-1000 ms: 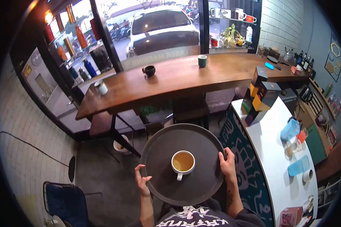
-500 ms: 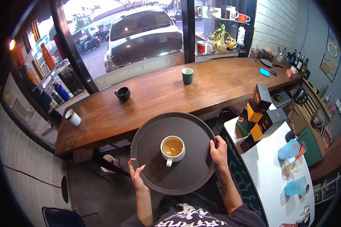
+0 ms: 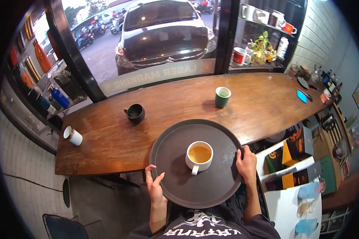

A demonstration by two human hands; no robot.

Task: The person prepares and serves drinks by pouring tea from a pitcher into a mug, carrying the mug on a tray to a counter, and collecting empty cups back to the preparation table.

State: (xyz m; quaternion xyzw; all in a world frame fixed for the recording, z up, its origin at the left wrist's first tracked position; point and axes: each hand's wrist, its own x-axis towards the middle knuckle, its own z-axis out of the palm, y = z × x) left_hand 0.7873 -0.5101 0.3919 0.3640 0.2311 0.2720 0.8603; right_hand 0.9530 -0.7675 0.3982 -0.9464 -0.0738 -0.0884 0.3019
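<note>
Between my hands is a round dark serving tray [image 3: 175,179], held level by its rim near the counter's front edge. My left hand [image 3: 155,185] grips the left rim, thumb on top and the other fingers partly hidden beneath. My right hand [image 3: 247,165] grips the right rim with its thumb over the edge. Near the tray's middle stands a white cup [image 3: 194,164] of light brown drink, its handle towards me. Beyond the tray, a green cup [image 3: 222,98] with green contents and a black cup [image 3: 135,114] stand on the wooden counter [image 3: 175,99].
A white and brown cup [image 3: 73,136] is at the counter's left end. To my right, a white table [image 3: 281,203] carries dark boxes [image 3: 299,147] and blue cups [image 3: 307,226]. A phone [image 3: 302,96] lies at the far right; a chair [image 3: 64,227] stands at lower left.
The tray and white cup, still in both my hands, have come nearer the counter and cover part of its front edge. My view has shifted, so the counter cups appear closer.
</note>
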